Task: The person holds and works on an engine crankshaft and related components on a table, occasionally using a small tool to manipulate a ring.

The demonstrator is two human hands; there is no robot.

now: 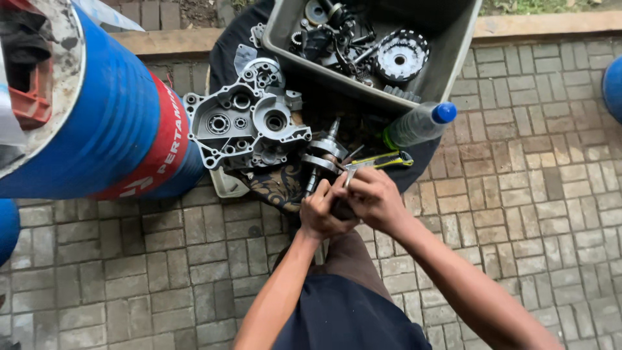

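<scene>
My left hand (322,210) and my right hand (374,196) meet over my knee, fingers curled around a small dark part that they mostly hide. My right hand also grips a metal caliper with a yellow-green body (382,161) that sticks out to the right. Just beyond my fingers lies a steel crankshaft (322,154) on a dark patterned cloth (275,185). To its left rests a grey aluminium engine crankcase half (243,126) with several bearing holes.
A grey plastic tub (453,45) at the top holds gears and engine parts. A clear bottle with a blue cap (421,123) lies beside it. A large blue drum with a red band (110,123) fills the left. Grey paving bricks (538,181) surround everything.
</scene>
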